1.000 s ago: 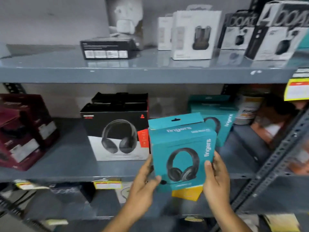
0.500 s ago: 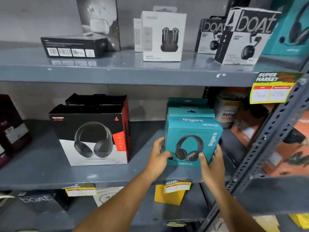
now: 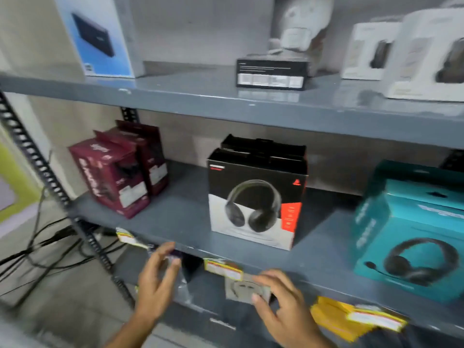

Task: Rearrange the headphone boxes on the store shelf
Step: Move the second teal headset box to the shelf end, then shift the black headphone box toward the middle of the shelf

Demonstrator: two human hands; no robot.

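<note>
On the grey middle shelf (image 3: 180,217) a black, white and red headphone box (image 3: 256,199) stands upright in the centre, with another black box behind it. Two teal headphone boxes (image 3: 411,237) stand at the right, one behind the other. Two maroon boxes (image 3: 118,172) stand at the left. My left hand (image 3: 158,285) and my right hand (image 3: 281,305) hover in front of the shelf edge, below the black box, fingers spread and holding nothing.
The top shelf (image 3: 200,96) carries a blue and white box (image 3: 100,38), a flat black box (image 3: 271,74) and white earbud boxes (image 3: 406,54). A slotted upright (image 3: 50,177) runs at the left with cables (image 3: 42,249) behind. Yellow price tags (image 3: 223,268) hang on the shelf edge.
Both hands have let go of the teal box, which now stands at the right of the middle shelf. The view and my hands have shifted left, below the black box.
</note>
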